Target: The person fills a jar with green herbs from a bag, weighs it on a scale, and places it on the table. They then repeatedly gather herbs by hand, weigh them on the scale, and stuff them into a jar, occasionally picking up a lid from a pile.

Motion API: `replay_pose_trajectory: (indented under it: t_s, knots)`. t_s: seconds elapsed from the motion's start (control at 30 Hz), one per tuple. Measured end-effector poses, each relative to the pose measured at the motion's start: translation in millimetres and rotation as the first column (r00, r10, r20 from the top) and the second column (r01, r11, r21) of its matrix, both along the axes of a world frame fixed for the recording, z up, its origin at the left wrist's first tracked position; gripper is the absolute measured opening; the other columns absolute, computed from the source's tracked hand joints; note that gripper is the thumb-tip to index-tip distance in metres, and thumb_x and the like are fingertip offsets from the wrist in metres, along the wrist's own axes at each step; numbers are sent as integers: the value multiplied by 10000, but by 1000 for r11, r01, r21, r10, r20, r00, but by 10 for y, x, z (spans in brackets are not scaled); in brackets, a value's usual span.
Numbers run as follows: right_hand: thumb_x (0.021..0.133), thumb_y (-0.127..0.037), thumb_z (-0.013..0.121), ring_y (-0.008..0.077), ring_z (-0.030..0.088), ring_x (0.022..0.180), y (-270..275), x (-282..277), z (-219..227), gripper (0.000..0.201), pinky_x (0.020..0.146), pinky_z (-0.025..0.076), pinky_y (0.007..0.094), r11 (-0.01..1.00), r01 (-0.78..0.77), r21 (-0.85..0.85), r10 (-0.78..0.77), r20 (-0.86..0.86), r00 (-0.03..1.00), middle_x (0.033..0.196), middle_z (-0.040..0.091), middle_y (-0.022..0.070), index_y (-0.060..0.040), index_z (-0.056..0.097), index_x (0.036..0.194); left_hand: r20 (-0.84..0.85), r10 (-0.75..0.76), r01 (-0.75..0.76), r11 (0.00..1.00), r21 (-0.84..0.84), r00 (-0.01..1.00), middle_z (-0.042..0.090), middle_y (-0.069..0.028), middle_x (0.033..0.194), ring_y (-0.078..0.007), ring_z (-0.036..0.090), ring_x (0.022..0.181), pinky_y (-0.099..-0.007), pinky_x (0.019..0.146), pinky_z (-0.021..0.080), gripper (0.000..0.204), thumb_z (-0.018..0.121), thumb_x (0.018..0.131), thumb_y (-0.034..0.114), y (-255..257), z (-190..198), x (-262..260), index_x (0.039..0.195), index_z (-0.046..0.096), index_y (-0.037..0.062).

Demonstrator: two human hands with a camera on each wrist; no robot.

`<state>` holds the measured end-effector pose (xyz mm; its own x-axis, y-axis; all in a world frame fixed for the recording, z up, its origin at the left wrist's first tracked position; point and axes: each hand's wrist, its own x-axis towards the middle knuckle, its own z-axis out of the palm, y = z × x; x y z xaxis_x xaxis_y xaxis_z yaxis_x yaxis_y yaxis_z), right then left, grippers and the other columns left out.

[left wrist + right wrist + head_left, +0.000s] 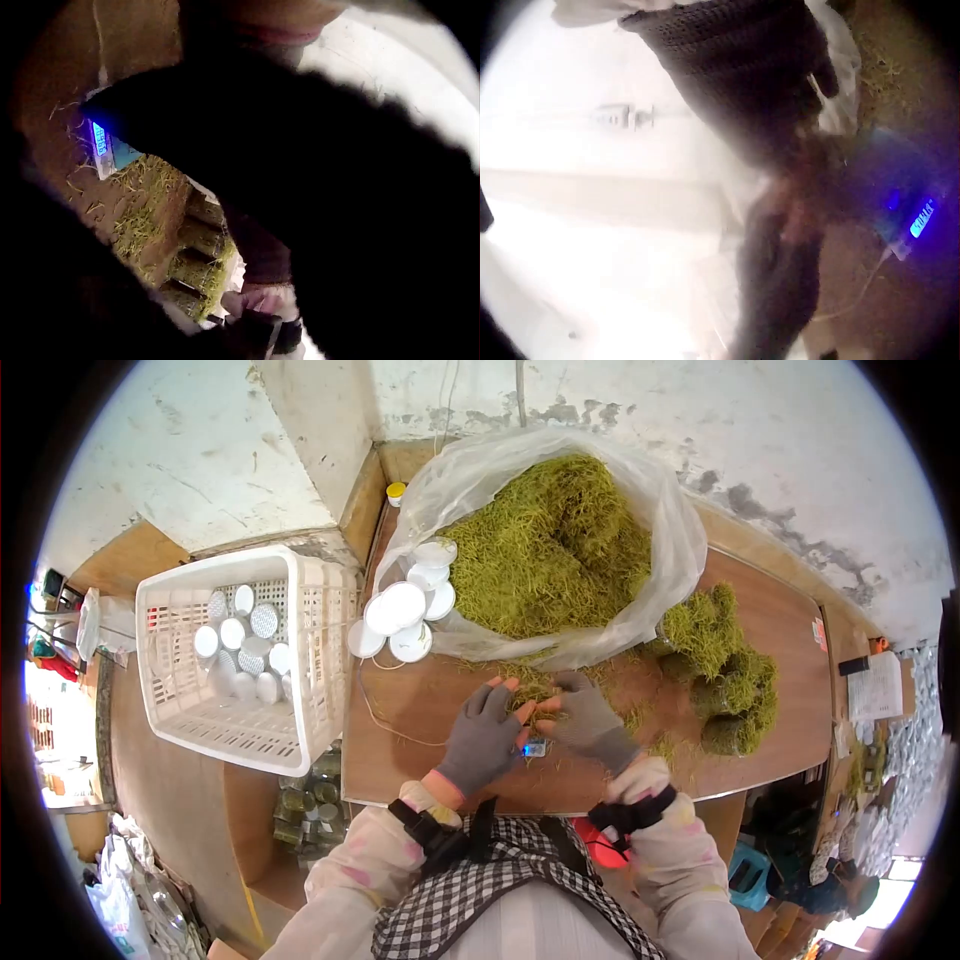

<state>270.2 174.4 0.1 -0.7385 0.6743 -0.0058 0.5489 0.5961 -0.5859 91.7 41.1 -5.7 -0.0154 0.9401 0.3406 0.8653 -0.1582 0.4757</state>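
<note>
My left hand point(482, 735), in a grey glove with bare fingertips, reaches over the table's front part. Opposite it is my right hand point(590, 722), gloved the same way, and the fingertips of both come close together. Loose yellow-green dried strands point(535, 688) lie around and just beyond the fingers. I cannot tell whether either hand pinches some of them. Right below the fingertips sits a small digital scale point(535, 747) with a lit blue display, partly covered by the hands. The scale point(112, 154) also shows in the left wrist view; the right wrist view is blurred.
Behind the hands stands a big clear plastic bag point(680, 550) full of dried strands point(560, 550). White round lids point(400, 608) pile at its left edge. Strand-topped jars point(735, 700) stand at right. A white basket point(310, 660) at left holds several lidded containers. A cord point(385, 725) crosses the table.
</note>
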Motion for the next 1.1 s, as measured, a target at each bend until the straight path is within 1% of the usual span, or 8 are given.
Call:
replay_pose_trajectory:
  t_s: [0.07,0.13,0.17,0.23,0.47,0.7,0.87,1.1]
  knots:
    - [818,-239,765,356,591,1063,374,94,-41,170,918,501,470,979,-84,-186,49,-184,982,1129,621,137,-115,768,934,-20,32,-33,998,-59,999,487,-186,1400,-431,450,1310,-520,1066,431,433,703,850,199,5,19,0,1280,676,152]
    - [825,-272,791,342,598,1089,852,10,-159,215,933,496,447,796,369,-480,-456,-74,887,1122,622,152,-86,755,926,32,68,-64,991,-117,997,482,-193,1405,-435,445,1311,-524,1062,433,441,713,846,205,4,-12,50,1282,676,157]
    - [825,-272,791,342,598,1089,1026,-81,-231,215,933,496,447,799,360,-482,-448,-79,890,1122,622,152,-86,755,926,79,84,-69,983,-172,993,477,-200,1409,-439,439,1311,-527,1058,435,448,723,842,211,19,-24,57,1284,677,161]
    - [813,-331,805,337,598,1105,1313,-275,-319,271,942,496,434,883,469,-16,-467,-107,878,1138,619,142,-79,739,888,129,74,-54,986,-156,989,463,-207,1424,-439,439,1312,-520,1050,442,465,736,838,210,43,12,18,1295,671,156]
    - [783,-363,807,339,608,1110,1551,-867,-396,299,948,508,424,822,526,220,-568,236,789,1161,621,135,-79,719,805,467,91,-17,987,-160,879,380,-235,1499,-440,430,1345,-484,1071,432,702,795,831,158,-88,164,-60,1473,510,152]
    - [790,-296,784,334,658,998,1670,-514,-619,227,892,526,420,877,470,104,-480,127,868,1134,653,151,-73,747,812,466,150,-92,985,-146,872,382,-231,1505,-415,449,1354,-473,1100,427,716,796,834,146,-229,159,-234,1477,483,124]
    - [816,-231,789,220,641,849,1572,-47,-653,232,750,507,359,829,420,-370,-467,-44,883,963,674,104,-17,749,893,537,241,-135,964,-230,809,418,-206,1487,-403,479,1330,-472,1085,440,665,781,843,137,-362,107,-309,1450,510,120]
    - [872,-167,753,152,601,804,855,515,5,175,733,491,324,836,475,-273,-542,-281,792,798,652,35,-9,717,938,408,275,-210,958,-198,870,438,-209,1465,-402,490,1315,-465,1086,431,588,760,864,138,-575,87,-521,1409,544,97]
